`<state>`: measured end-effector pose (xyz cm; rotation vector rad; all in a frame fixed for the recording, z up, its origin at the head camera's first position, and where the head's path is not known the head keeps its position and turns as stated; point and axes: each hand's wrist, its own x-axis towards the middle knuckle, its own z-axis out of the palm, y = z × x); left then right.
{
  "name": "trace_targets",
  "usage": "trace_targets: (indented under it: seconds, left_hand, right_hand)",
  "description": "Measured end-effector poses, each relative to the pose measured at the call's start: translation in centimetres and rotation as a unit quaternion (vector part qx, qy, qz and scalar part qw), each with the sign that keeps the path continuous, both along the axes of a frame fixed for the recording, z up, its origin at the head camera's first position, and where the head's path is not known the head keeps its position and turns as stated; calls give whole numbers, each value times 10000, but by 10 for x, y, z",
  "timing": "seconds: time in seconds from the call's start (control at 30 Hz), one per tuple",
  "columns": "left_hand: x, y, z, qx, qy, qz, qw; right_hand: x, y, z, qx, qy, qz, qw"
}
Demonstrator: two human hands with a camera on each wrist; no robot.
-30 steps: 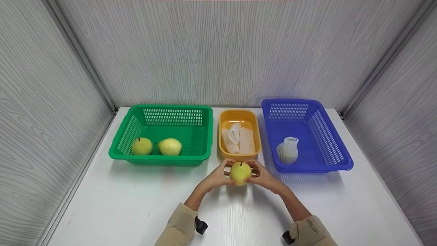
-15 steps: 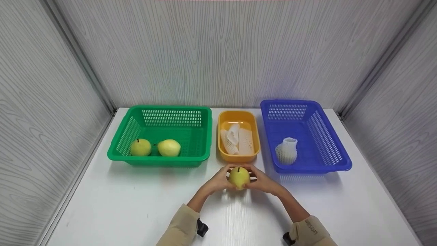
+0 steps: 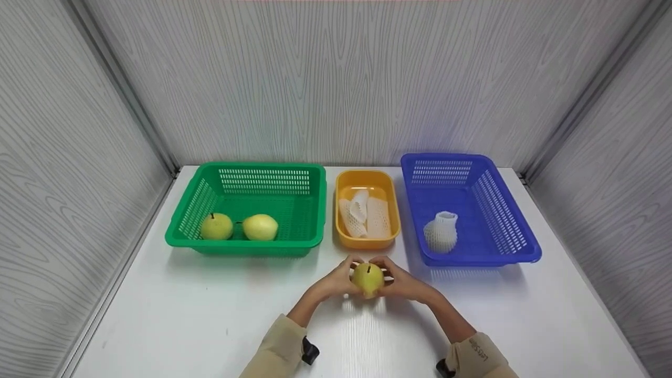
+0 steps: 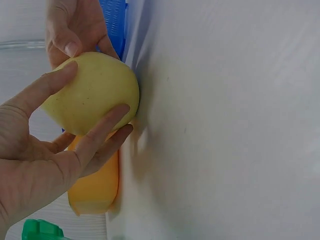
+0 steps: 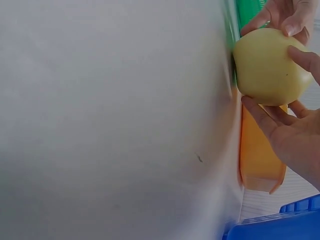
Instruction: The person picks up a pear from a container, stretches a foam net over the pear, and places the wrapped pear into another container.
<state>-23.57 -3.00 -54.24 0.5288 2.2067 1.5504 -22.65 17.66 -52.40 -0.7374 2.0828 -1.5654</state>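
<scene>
Left hand [image 3: 338,279] and right hand [image 3: 403,282] held a pear [image 3: 368,281], each grip pinching one side. Pear was roughly upright over the tabletop [image 3: 210,325], in front of the orange bin [image 3: 367,243]. Green basket [image 3: 252,249] contained two more pears [image 3: 260,228].

Grn basket [image 3: 262,244] w/ 2 yellow pears [image 3: 260,227] sits on L of white tbl [image 3: 173,310], orange tub [image 3: 367,243] w/ white foam nets [image 3: 378,218] in mid, blue basket [image 3: 488,258] on R w/ 1 netted item [image 3: 441,235] nr front L corner, grey wood-grain panels [image 3: 336,79] behind & both sides.
</scene>
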Motion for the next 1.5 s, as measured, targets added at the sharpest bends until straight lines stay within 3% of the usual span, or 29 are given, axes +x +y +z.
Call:
trace_targets:
  seconds: [0.3,0.53,0.67,0.97,1.5]
  left_hand:
    - [4,-2,7,4,-316,-20,9995]
    - [1,-4,4,-186,-602,30,9980]
    - [2,-5,6,-214,-820,81,9964]
    - [2,-10,5,-111,-840,192,9962]
    - [6,-10,4,37,-868,131,9961]
  right_hand:
    - [2,0,-1,-34,-113,90,9999]
    - [-8,7,-29,-36,-96,136,9999]
    - [-5,5,-24,194,-2,-29,9998]
    - [8,-1,6,437,154,-247,9986]
    - [3,2,7,176,19,201,9996]
